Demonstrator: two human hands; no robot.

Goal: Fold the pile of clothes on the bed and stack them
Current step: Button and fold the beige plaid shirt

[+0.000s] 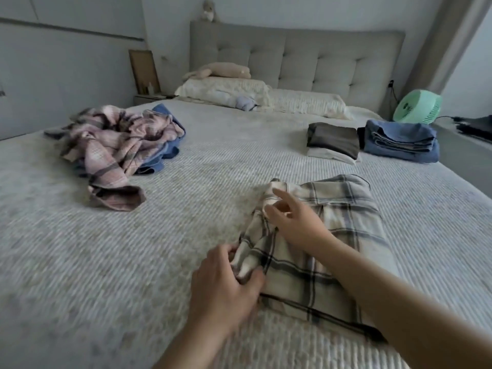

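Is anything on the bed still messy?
Yes. The pink plaid clothes lie crumpled in a heap over something blue on the far left, not folded yet. The folded stacks on the right look neat.

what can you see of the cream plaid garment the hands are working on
The cream plaid garment is a soft woven piece, off-white with dark grey and pale blue-grey check lines. It lies partly folded on the bed, near the front right, its right part flat, its left edge bunched and rumpled. The left hand pinches that bunched near-left corner; the right hand rests on it further up, fingers loosely spread, forearm crossing over the fabric. It lies apart from the other clothes.
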